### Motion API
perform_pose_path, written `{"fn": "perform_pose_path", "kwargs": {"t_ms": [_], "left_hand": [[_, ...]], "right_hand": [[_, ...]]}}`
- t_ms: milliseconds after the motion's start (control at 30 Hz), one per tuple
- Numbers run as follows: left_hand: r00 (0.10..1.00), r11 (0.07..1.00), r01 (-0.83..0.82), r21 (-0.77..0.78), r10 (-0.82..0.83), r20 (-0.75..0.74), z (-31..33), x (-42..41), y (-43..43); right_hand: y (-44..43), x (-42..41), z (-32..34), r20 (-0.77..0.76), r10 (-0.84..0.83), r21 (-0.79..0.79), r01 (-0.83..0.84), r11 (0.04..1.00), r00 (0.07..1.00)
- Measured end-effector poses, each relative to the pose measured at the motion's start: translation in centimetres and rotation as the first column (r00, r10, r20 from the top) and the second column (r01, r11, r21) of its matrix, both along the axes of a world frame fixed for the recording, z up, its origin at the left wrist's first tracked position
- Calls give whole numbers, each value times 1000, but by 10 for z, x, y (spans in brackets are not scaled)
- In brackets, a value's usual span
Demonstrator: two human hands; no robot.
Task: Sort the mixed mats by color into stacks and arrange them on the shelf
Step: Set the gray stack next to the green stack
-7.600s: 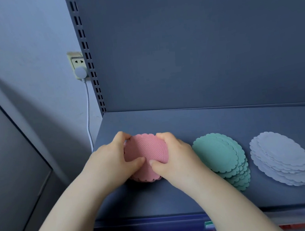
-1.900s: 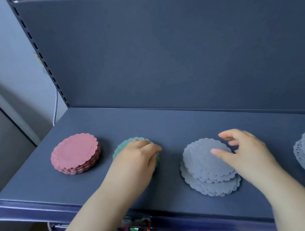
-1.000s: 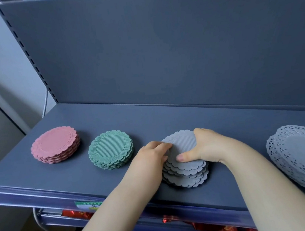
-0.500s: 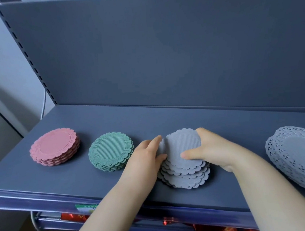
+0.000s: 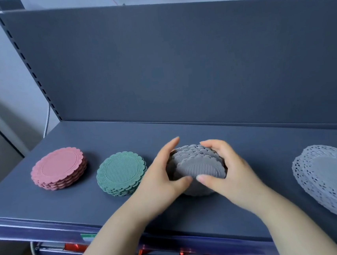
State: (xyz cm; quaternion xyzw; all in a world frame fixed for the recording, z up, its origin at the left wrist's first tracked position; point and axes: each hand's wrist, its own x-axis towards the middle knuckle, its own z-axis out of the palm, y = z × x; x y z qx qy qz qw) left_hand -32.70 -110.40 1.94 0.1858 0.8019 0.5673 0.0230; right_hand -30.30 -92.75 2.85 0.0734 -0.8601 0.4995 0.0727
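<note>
Cupping the grey stack (image 5: pixel 198 163) from both sides, you are holding it between your two hands. Your left hand (image 5: pixel 160 181) is curling round its left rim and your right hand (image 5: pixel 229 173) round its right rim, with the two thumbs nearly meeting at its near edge. The grey stack is sitting on the shelf (image 5: pixel 192 211), and its mats are not lying square: the upper ones are fanning out in steps toward the far side.

The mats are round, so there is no long axis to line up. What matters is that the offset is running front to back while your palms are pressing left to right. Both hands are equally close, so squaring it up probably calls for the fingers behind to push the far rims toward your thumbs.

Left of the grey stack, the green stack (image 5: pixel 122 176) is lying just beside your left wrist, so room is tight there. The pink stack (image 5: pixel 59 168) is further left. Right of the grey stack, the lace pile (image 5: pixel 328 175) is well apart. Behind the grey stack there is bare shelf up to the back panel (image 5: pixel 178 64). In front of it the shelf's edge is near, so judge any pull toward yourself carefully.
</note>
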Motion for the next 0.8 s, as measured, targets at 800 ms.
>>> {"fn": "perform_pose_path", "kwargs": {"t_ms": [800], "left_hand": [[995, 985, -24, -171, 6, -104, -17, 14, 10]], "right_hand": [[-3, 13, -19, 15, -12, 36, 11, 999, 1000]]}}
